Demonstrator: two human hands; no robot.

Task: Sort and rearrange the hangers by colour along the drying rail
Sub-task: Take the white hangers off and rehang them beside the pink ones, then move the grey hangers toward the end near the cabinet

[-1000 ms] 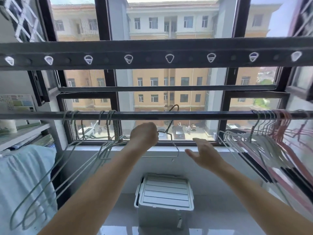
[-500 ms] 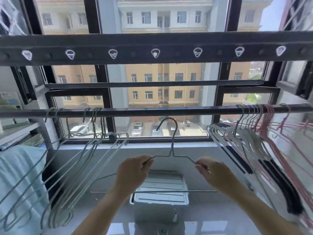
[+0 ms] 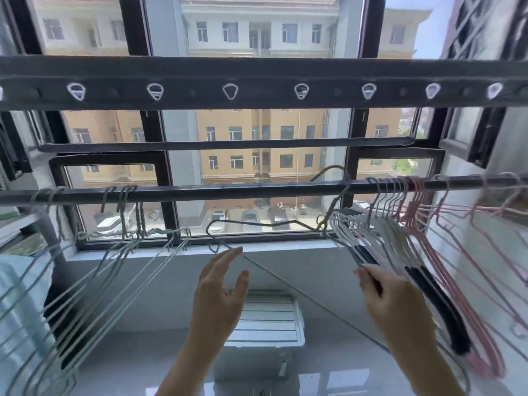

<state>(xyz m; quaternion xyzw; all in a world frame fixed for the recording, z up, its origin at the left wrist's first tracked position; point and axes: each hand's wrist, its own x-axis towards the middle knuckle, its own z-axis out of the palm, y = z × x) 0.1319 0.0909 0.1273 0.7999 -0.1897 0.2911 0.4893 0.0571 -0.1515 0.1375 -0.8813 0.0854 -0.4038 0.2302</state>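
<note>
Since a moment ago we have hooked the thin grey wire hanger onto the drying rail beside the white hangers. Our left hand hangs open, empty; right hand fingers pinch its lower bar.

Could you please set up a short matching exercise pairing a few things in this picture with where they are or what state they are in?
Things:
1. left hand
2. right hand
3. pink hangers
4. storage box

States or places:
A. hooked at the right end of the drying rail
B. closed on the hanger ends of the white bunch
C. on the floor below the window
D. open, fingers spread, holding nothing

Pairs: 1-D, 2-B, 3-A, 4-C
</note>
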